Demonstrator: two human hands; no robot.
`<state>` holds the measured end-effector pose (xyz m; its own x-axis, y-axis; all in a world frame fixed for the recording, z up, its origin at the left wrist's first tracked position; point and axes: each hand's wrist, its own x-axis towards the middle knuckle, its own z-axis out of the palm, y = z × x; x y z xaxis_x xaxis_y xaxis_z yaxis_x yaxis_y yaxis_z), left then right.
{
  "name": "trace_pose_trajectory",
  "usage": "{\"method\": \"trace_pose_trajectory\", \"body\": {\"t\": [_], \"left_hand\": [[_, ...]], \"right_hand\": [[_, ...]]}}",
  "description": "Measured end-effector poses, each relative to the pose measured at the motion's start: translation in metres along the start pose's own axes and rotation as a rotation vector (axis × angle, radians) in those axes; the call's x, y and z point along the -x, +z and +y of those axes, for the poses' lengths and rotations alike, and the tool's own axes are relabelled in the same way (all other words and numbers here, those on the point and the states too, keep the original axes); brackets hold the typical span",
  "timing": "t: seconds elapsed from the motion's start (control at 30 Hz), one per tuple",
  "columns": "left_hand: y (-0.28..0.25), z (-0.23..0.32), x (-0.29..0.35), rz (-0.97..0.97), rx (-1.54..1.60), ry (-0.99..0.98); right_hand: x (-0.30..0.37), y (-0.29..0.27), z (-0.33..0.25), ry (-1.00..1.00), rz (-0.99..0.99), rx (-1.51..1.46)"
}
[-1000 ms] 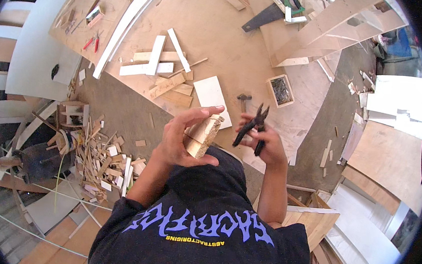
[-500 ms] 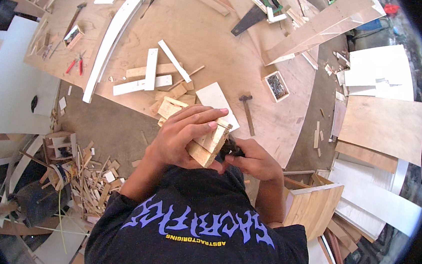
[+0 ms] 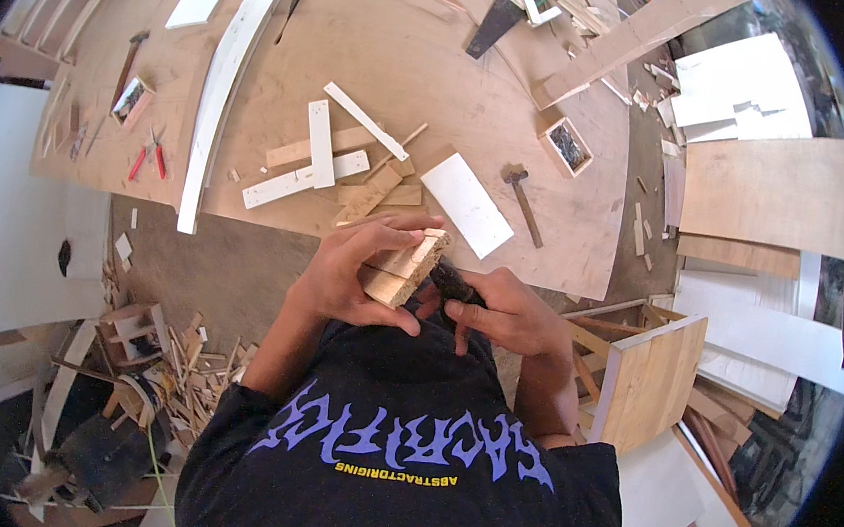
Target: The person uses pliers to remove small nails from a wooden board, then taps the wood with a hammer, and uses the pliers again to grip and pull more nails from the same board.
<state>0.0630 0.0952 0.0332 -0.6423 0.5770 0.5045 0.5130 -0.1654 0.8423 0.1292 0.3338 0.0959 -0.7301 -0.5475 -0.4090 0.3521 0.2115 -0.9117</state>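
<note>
Against my chest, my left hand (image 3: 340, 278) grips a short wooden block (image 3: 405, 270) made of layered pieces with a rough, splintered end. Its fingers lie over the top and the thumb is underneath. My right hand (image 3: 516, 317) is closed around a black tool (image 3: 455, 285), close beside the block's rough end. The tool's working end is mostly hidden, so its kind is unclear. Just beyond my hands, a white rectangular board (image 3: 467, 205) lies on the wooden worktable (image 3: 361, 47), with a hammer (image 3: 524, 207) to its right.
White and bare wood strips (image 3: 320, 144) lie crossed on the table. Farther off are a nail box (image 3: 565, 148), a handsaw (image 3: 493, 27) and red-handled pliers (image 3: 150, 154). Offcuts (image 3: 202, 365) heap on the floor at left. A wooden cabinet-like piece (image 3: 648, 379) stands by my right elbow.
The block has tilted and drawn in, its rough end now turned more upward to the right. My right hand and the black tool show more clearly. The whole view has shifted slightly.
</note>
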Motion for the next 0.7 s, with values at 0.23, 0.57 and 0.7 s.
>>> {"method": "trace_pose_trajectory", "body": {"t": [0.23,0.57,0.7], "left_hand": [[-0.02,-0.009,0.011,-0.036,0.068,-0.073],[-0.028,-0.011,0.006,-0.087,0.022,-0.074],[-0.03,-0.017,0.008,-0.066,0.026,-0.058]], "right_hand": [[-0.007,0.013,0.0,-0.088,0.039,0.155],[-0.013,0.037,0.028,-0.076,-0.013,-0.406],[-0.013,0.046,0.026,0.103,-0.067,-0.747]]}}
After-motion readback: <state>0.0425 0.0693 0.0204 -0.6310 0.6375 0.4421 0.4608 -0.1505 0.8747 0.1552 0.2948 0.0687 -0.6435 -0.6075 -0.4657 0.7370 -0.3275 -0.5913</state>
